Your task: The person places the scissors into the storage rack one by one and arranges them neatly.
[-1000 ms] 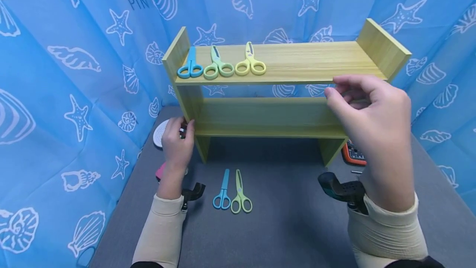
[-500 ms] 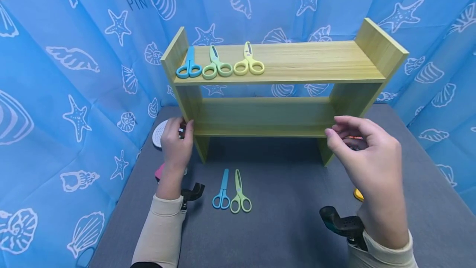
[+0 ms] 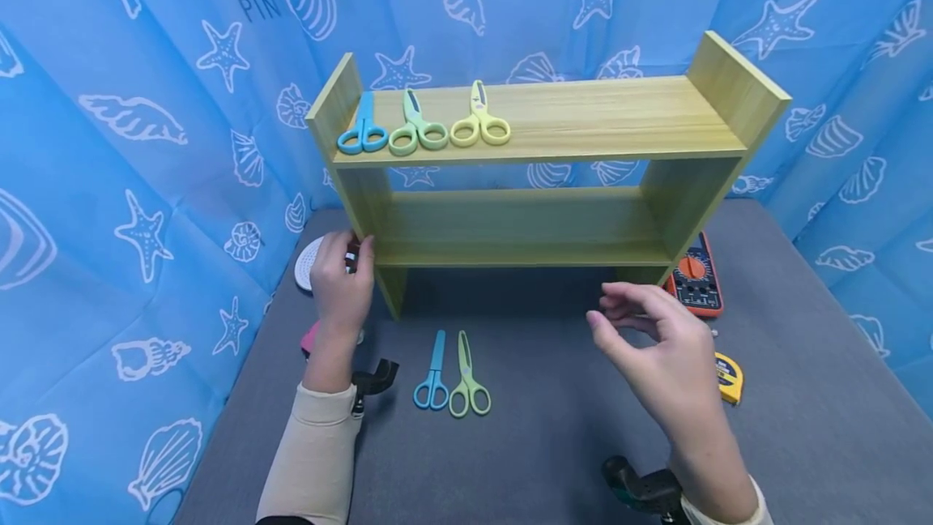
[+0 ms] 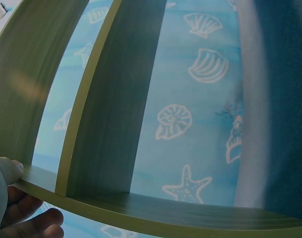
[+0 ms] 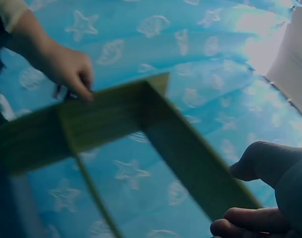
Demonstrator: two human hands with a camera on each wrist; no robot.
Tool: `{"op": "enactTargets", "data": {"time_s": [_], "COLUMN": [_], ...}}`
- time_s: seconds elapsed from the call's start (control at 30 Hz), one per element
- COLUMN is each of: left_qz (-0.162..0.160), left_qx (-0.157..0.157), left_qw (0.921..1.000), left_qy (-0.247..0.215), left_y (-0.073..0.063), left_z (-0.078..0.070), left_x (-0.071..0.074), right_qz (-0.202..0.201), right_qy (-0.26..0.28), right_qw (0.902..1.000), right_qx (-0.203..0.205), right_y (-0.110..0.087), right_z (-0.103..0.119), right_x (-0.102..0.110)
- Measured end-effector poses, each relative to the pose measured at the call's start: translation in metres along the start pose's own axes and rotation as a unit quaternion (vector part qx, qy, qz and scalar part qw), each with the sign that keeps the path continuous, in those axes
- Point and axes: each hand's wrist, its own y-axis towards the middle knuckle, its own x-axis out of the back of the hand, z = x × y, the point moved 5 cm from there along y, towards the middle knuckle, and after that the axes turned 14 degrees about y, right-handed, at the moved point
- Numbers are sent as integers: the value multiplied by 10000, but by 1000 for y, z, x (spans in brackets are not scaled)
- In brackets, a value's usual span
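Observation:
A two-tier wooden shelf stands on the grey table. My left hand grips the edge of its left side panel, thumb on one face and fingers on the other, as the left wrist view also shows with the thumb. On the top board lie blue scissors, green scissors and yellow scissors. Before the shelf, a second blue pair of scissors and a second green pair of scissors lie on the table. My right hand hovers in front of the shelf's right side, fingers bent loosely around nothing.
Right of the shelf lie an orange multimeter and a yellow tape measure. On the left are a white round object and a pink item, both partly hidden by my arm. A blue shell-patterned curtain surrounds the table.
My right hand has come down from the top board's right end and shifted left, uncovering the multimeter and tape measure. The left hand keeps its grip on the shelf. The view has shifted slightly.

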Motion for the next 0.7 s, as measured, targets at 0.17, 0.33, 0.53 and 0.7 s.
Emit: {"op": "enactTargets", "data": {"time_s": [0.17,0.33,0.53,0.7], "left_qz": [-19,-54,14,-7], "left_qx": [-14,-39,-15,-10], "left_qw": [10000,10000,10000,10000], "left_qy": [-19,-50,-16,45], "left_y": [0,1,0,-1], "left_z": [0,-1,0,0], "left_x": [0,0,-2,-1], "right_qz": [484,832,1173,1462], "right_qy": [-137,44,632,800], "right_qw": [9986,9952,9856,9768], "right_qx": [-161,-510,-1038,-1341], "right_y": [-13,-25,-36,-46], "right_z": [-18,-37,-60,-78], "right_x": [-22,-42,-68,-91]}}
